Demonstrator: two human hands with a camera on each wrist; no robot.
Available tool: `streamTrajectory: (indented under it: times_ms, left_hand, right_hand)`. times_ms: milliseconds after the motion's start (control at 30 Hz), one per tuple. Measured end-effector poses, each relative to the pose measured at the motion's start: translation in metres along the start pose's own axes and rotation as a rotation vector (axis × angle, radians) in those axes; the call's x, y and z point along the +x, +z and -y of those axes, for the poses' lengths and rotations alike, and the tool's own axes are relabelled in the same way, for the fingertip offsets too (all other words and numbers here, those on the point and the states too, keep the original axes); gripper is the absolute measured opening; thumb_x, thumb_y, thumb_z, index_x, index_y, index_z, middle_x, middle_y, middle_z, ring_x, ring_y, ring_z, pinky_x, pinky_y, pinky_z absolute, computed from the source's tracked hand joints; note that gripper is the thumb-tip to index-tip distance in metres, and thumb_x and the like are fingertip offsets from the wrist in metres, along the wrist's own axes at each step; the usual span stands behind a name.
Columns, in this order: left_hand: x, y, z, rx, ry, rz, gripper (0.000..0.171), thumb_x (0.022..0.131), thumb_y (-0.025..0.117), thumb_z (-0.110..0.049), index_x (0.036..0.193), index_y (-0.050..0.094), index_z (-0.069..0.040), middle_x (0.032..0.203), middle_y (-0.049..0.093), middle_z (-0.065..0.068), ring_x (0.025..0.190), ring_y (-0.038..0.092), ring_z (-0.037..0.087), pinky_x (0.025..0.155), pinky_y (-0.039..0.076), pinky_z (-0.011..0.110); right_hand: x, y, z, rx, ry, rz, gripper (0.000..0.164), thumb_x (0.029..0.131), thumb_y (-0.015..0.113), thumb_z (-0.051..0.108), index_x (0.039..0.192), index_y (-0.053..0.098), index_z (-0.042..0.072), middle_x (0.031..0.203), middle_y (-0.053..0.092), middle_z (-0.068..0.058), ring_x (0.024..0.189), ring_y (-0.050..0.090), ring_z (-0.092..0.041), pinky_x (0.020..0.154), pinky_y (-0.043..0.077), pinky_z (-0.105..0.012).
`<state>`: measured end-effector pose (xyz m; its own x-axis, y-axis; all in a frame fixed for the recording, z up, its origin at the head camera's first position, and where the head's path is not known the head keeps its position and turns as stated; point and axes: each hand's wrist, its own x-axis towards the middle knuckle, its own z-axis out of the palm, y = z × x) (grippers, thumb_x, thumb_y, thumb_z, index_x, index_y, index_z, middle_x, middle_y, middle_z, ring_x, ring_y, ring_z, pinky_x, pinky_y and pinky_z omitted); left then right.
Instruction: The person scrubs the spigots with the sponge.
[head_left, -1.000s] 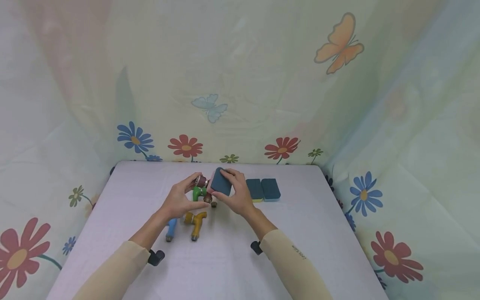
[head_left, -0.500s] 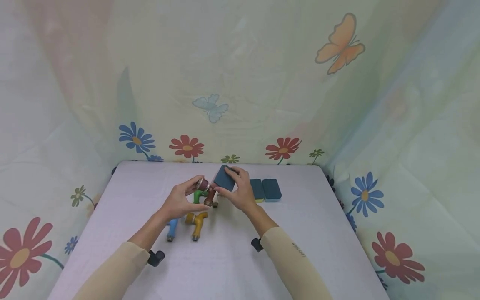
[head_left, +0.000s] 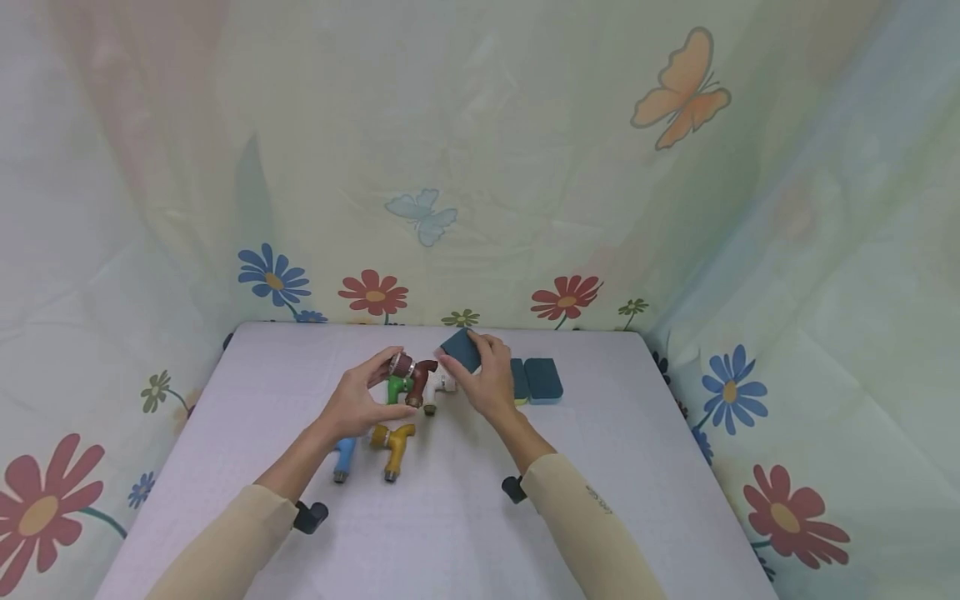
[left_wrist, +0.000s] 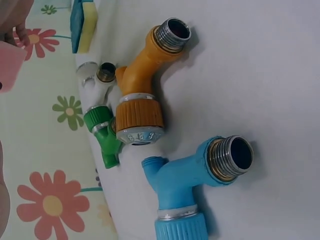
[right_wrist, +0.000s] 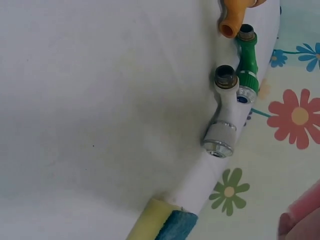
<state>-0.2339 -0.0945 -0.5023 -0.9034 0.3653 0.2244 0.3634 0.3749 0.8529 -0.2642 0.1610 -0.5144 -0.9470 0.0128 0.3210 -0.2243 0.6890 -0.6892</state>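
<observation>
In the head view my left hand (head_left: 356,404) holds a brown tap (head_left: 417,385) above the table, thumb below it and fingers at its knob. My right hand (head_left: 487,383) grips a sponge (head_left: 459,350) with a dark teal scouring face, tilted and just apart from the tap. The sponge's pink side (left_wrist: 10,65) shows at the edge of the left wrist view. Below lie a blue tap (left_wrist: 180,182), an orange-yellow tap (left_wrist: 142,75), a green tap (left_wrist: 106,137) and a white tap (right_wrist: 227,107). The brown tap is out of both wrist views.
Two more sponges lie side by side right of my right hand: a blue one (head_left: 543,380) and a yellow one (head_left: 519,382) with teal tops. The white table (head_left: 600,517) meets a flower-printed cloth backdrop (head_left: 495,167) behind and at both sides.
The sponge has moved from against the brown tap to the right, away from it, uncovering the tap's spout and the white tap. My left hand has kept nearly the same place.
</observation>
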Motion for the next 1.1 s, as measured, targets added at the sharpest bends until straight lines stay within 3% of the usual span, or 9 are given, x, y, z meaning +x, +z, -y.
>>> streamTrajectory:
  times_ms: [133, 233, 333, 500, 800, 1100]
  left_hand:
    - [0.002, -0.002, 0.002, -0.037, -0.005, -0.033, 0.094, 0.079, 0.091, -0.041, 0.158, 0.041, -0.030, 0.157, 0.053, 0.007, 0.144, 0.053, 0.034, 0.115, 0.046, 0.052]
    - [0.004, -0.003, 0.003, -0.110, -0.022, -0.037, 0.092, 0.082, 0.089, -0.039, 0.159, 0.040, -0.030, 0.159, 0.050, 0.008, 0.145, 0.051, 0.034, 0.116, 0.045, 0.051]
    - [0.006, -0.003, 0.003, -0.219, -0.034, -0.019, 0.089, 0.087, 0.086, -0.033, 0.161, 0.037, -0.024, 0.164, 0.043, 0.011, 0.148, 0.047, 0.035, 0.118, 0.042, 0.051]
    - [0.007, -0.004, 0.001, -0.322, -0.054, 0.017, 0.088, 0.090, 0.083, -0.024, 0.162, 0.034, -0.014, 0.167, 0.038, 0.015, 0.151, 0.042, 0.035, 0.120, 0.038, 0.051]
    - [0.004, -0.004, 0.002, -0.298, -0.080, 0.029, 0.089, 0.088, 0.086, -0.025, 0.161, 0.036, -0.014, 0.164, 0.042, 0.013, 0.150, 0.044, 0.034, 0.119, 0.040, 0.050]
    - [-0.001, 0.002, 0.011, -0.269, -0.088, 0.037, 0.089, 0.085, 0.088, -0.028, 0.159, 0.039, -0.016, 0.162, 0.045, 0.015, 0.149, 0.045, 0.036, 0.118, 0.040, 0.055]
  right_hand:
    - [-0.008, 0.001, 0.002, 0.074, -0.188, 0.024, 0.089, 0.088, 0.051, 0.084, 0.153, 0.050, 0.023, 0.150, 0.047, -0.012, 0.133, 0.048, -0.031, 0.104, 0.055, -0.056]
    - [-0.012, 0.002, 0.006, 0.054, -0.349, 0.025, 0.094, 0.089, 0.041, 0.088, 0.153, 0.047, 0.020, 0.150, 0.045, -0.014, 0.133, 0.047, -0.033, 0.101, 0.056, -0.056]
    - [-0.013, 0.004, 0.010, 0.029, -0.416, -0.004, 0.094, 0.090, 0.038, 0.087, 0.156, 0.042, 0.019, 0.152, 0.041, -0.014, 0.134, 0.044, -0.033, 0.100, 0.056, -0.054]
    - [-0.009, 0.007, 0.013, -0.012, -0.369, -0.033, 0.098, 0.089, 0.039, 0.089, 0.158, 0.038, 0.019, 0.155, 0.039, -0.015, 0.137, 0.041, -0.033, 0.101, 0.056, -0.053]
    - [-0.004, 0.005, 0.010, -0.112, -0.273, -0.015, 0.102, 0.088, 0.034, 0.091, 0.158, 0.040, 0.018, 0.156, 0.040, -0.017, 0.139, 0.039, -0.034, 0.111, 0.047, -0.055]
    - [-0.001, 0.007, 0.008, -0.167, -0.181, -0.005, 0.089, 0.091, 0.056, 0.078, 0.156, 0.046, 0.018, 0.155, 0.041, -0.016, 0.139, 0.040, -0.034, 0.111, 0.045, -0.054]
